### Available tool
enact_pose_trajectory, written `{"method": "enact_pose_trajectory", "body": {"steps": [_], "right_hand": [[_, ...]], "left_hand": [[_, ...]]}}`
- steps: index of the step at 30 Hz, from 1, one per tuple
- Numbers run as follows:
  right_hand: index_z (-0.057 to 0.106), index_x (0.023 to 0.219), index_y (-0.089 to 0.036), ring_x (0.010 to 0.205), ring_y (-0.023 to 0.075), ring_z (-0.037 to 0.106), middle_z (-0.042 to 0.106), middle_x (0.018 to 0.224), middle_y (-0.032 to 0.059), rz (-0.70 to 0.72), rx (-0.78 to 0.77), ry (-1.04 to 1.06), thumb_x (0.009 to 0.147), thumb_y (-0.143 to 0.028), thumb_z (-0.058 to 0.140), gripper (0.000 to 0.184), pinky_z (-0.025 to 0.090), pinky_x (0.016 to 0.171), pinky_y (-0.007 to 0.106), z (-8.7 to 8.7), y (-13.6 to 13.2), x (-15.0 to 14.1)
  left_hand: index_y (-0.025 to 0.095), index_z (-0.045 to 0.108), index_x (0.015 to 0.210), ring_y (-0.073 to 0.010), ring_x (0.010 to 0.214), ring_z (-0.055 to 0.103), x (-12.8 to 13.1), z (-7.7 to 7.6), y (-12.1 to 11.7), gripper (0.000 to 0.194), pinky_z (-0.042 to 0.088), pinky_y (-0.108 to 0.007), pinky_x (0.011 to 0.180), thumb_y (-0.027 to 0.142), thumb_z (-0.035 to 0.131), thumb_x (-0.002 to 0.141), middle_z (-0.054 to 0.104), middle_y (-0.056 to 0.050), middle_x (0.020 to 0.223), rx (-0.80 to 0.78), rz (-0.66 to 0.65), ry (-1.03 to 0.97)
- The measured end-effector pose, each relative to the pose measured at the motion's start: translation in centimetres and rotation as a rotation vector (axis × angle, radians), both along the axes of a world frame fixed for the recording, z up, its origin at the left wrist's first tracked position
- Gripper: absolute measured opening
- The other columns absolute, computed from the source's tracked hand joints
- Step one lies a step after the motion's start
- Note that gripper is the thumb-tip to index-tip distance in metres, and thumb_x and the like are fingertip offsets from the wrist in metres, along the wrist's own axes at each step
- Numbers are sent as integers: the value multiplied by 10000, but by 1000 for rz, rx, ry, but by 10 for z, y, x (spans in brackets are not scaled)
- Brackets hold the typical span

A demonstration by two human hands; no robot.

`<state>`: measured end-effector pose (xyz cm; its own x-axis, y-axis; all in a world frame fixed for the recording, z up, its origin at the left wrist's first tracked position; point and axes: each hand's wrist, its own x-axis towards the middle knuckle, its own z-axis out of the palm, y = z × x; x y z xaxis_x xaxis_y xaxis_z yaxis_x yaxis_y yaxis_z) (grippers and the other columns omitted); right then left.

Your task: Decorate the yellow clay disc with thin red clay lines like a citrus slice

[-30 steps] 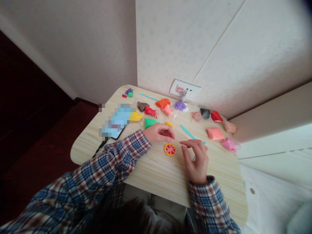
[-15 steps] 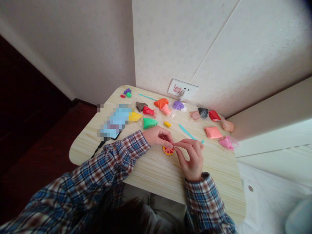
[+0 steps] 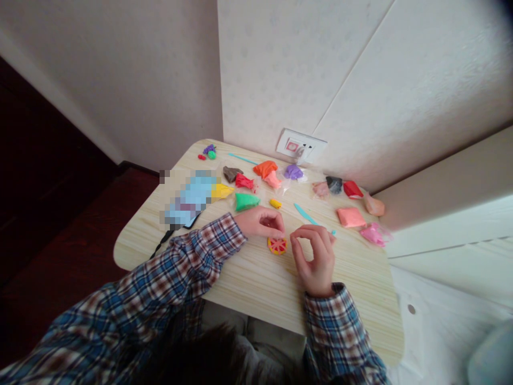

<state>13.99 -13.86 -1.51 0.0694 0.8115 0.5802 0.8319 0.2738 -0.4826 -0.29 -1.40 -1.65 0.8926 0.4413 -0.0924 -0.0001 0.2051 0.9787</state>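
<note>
My left fingers (image 3: 276, 216) and right fingers (image 3: 309, 233) curl nearly closed, any hold unclear, so dipping carelessly could dent the yellow-rimmed disc (image 3: 277, 246).

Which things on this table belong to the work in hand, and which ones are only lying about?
Seem to belong:
yellow-rimmed red-and-pink disc, near left hand and right hand
perhaps yellow clay roll, similar in yellow
perhaps light-blue modelling knife

Seem only lying about for now:
phone
purple grape cluster
small green ball
green clay bag
</note>
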Motion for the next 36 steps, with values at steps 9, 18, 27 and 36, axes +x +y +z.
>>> {"method": "enact_pose_trajectory", "body": {"steps": [9,18,27,36], "right_hand": [[596,856,-203,841,174,531,576,845,33,64,-248,589,852,-285,527,108,418,770,341,-11,4,10],[569,792,-198,755,151,510,541,768,7,74,-259,810,812,-304,583,108,414,698,294,-15,5,13],[539,689,-195,712,157,504,533,694,5,69,-243,607,857,-325,520,213,408,675,310,-7,3,11],[598,746,-210,801,183,554,630,787,18,83,-292,196,858,-269,541,138,373,783,376,-6,2,5]], "left_hand": [[92,576,679,-54,580,564,-2,5,5,337,436,-209,627,331,794,581,612,33,622,4,101,-61],[90,572,680,-52,575,562,-2,4,5,330,436,-208,619,319,790,587,612,35,615,2,107,-89],[97,571,673,-50,572,561,-3,6,6,341,439,-207,620,330,798,574,612,40,616,12,131,-56],[94,575,680,-50,573,553,-3,4,6,302,430,-207,615,293,786,594,601,40,622,28,130,-77]]}}
